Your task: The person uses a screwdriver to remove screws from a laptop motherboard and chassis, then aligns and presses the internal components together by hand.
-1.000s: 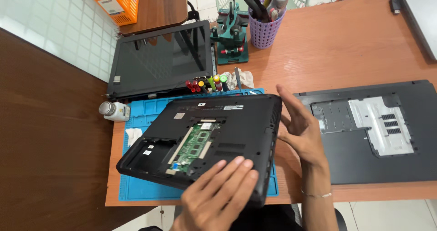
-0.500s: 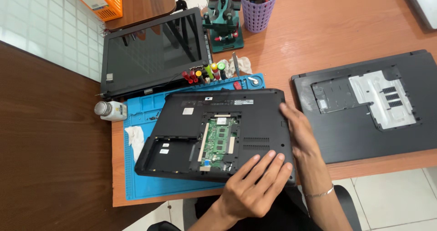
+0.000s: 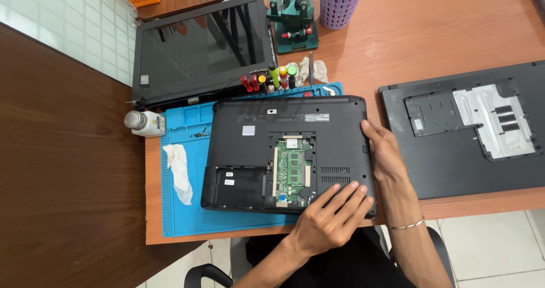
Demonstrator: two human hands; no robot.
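Person steadies an upturned black laptop (image 3: 286,152) on a blue work mat (image 3: 187,208), access panel off, green circuit board (image 3: 292,171) exposed in the opening. Step in hand, by the look of it: settling the laptop flat on the mat, underside up, for work on its insides. Next move likely calls for a free hand & a small tool, since both hands are now on the case.

Left hand (image 3: 332,220) lies flat on the near right corner, fingers spread apart, tips just short of the vent slots. Right hand (image 3: 383,154) presses the right edge, fingers together, thumb on top; clamped on nothing, only bracing.

Count, big to small: 1 desk (image 3: 431,44); 3 laptop parts – the one under the fingers, 1 second base (image 3: 471,135) well right of the right hand, 1 screen unit (image 3: 198,49) beyond the fingertips; 1 mat; 1 green stand (image 3: 292,13); 1 purple cup (image 3: 340,4); 1 white cloth (image 3: 179,171) far left of the left hand; 1 small bottle (image 3: 145,123); approx. 6 coloured tool handles (image 3: 269,81).
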